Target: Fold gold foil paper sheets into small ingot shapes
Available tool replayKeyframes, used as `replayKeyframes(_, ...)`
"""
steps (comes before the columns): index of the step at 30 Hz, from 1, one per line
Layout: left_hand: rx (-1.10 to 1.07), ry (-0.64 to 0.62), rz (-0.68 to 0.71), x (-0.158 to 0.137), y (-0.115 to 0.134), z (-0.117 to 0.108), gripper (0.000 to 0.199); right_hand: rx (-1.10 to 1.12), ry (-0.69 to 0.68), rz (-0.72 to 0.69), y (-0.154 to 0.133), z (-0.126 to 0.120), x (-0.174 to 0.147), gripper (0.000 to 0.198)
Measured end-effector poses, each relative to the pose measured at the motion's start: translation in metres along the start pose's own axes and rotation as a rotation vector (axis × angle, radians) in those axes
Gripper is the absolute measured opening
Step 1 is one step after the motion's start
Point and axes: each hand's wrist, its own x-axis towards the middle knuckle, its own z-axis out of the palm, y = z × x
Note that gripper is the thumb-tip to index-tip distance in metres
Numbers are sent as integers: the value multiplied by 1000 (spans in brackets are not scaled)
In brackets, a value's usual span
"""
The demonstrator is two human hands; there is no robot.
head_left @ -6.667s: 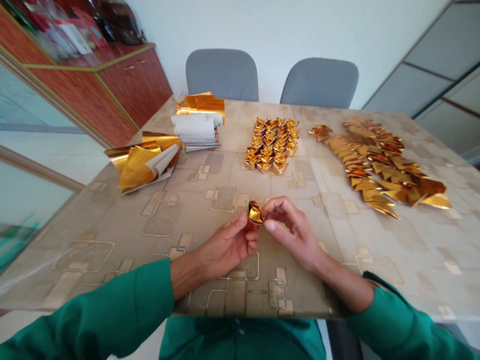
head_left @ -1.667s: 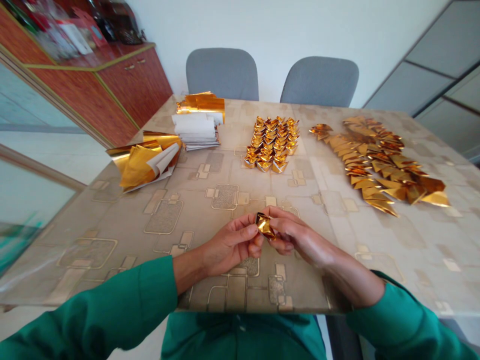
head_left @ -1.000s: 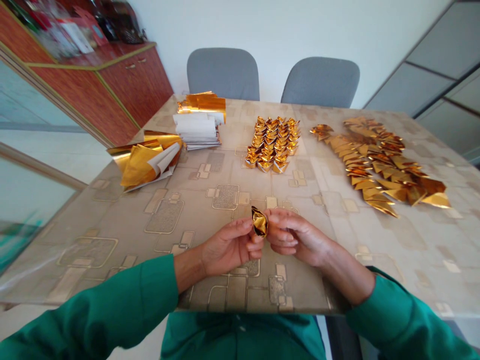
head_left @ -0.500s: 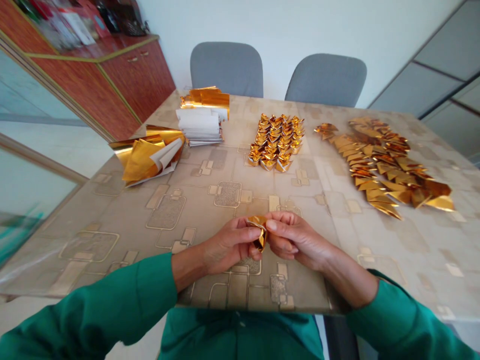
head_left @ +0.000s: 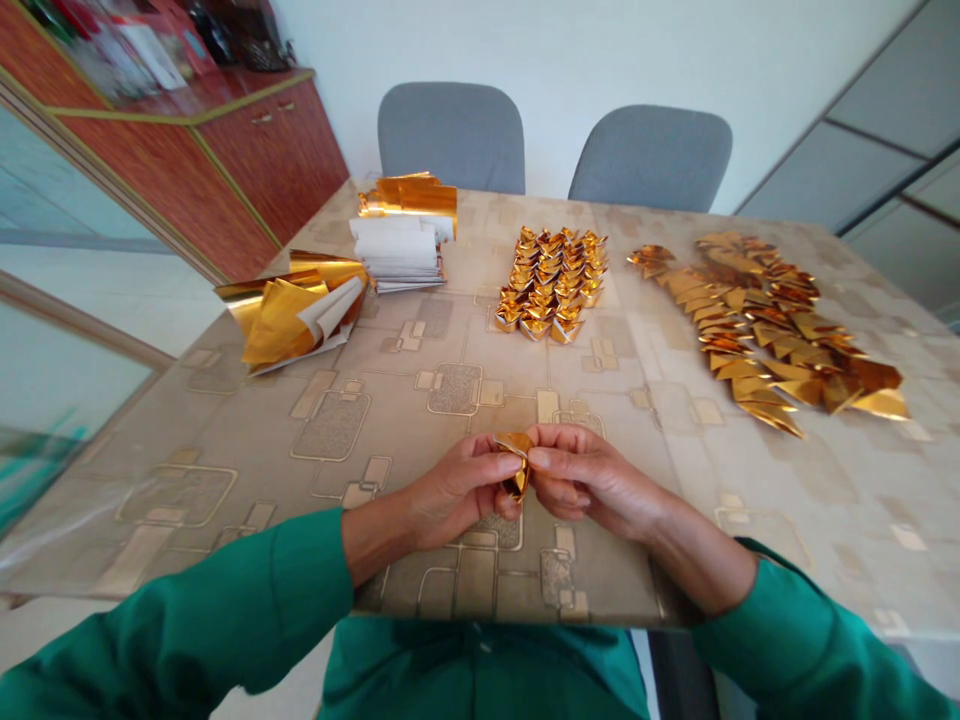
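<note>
Between my two hands, just above the near edge of the table, is a small folded piece of gold foil paper (head_left: 516,484). My left hand (head_left: 465,490) grips it from the left, thumb across its front. From the other side, my right hand (head_left: 581,472) pinches its right edge between thumb and fingers. Straight ahead on the table stand several rows of finished-looking gold paper ingots (head_left: 551,280). To the right lie long overlapping rows of folded gold paper pieces (head_left: 757,330). The far side of the piece I hold is hidden by my fingers.
At the left lie loose gold paper sheets (head_left: 289,315), beside a stack of white-backed folded papers (head_left: 401,255). A patterned cover lies over the table (head_left: 405,400). Two grey chairs (head_left: 450,140) stand behind it, and a wooden cabinet (head_left: 274,160) is at the far left.
My right thumb and fingers have shifted slightly left along the edge of the gold paper piece. Both hands keep hold of it, and the papers on the table are unchanged.
</note>
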Motion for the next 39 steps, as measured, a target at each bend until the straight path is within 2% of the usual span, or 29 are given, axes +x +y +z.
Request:
replayKeyframes(6, 39, 50, 8, 0, 3, 0, 38, -17, -5, -2, 0, -1, 0, 17)
replayKeyframes(12, -36, -66, 40, 0, 9, 0, 38, -19, -5, -71, -4, 2, 0, 13)
replayKeyframes(19, -154, -162, 20, 1, 7, -4, 32, 12, -73, -19, -9, -2, -6, 15)
replayKeyframes(21, -163, -192, -21, 1, 7, -6, 34, 28, -54, -15, -9, -2, -7, 16)
replayKeyframes(24, -117, -171, -41, 1, 7, -8, 34, 52, 5, -15, -9, -4, -6, 19)
replayKeyframes(27, 23, -93, 83, 2, 9, -10, 28, 81, 43, 11, -10, -7, -3, 21)
replayKeyframes(31, 372, 38, 380, 2, 13, -11, 49, 112, 19, 90, -8, -13, 0, 25)
replayKeyframes(33, 525, 34, 458, 1, 16, -11, 45, 79, 30, 108, -6, -14, 1, 27)
replayKeyframes(36, 624, 12, 511, 0, 17, -11, 26, -43, 124, 60, -4, -13, 3, 29)
replayKeyframes(39, 609, 97, 534, 0, 16, -8, 23, -337, 267, -93, -6, -10, 1, 28)
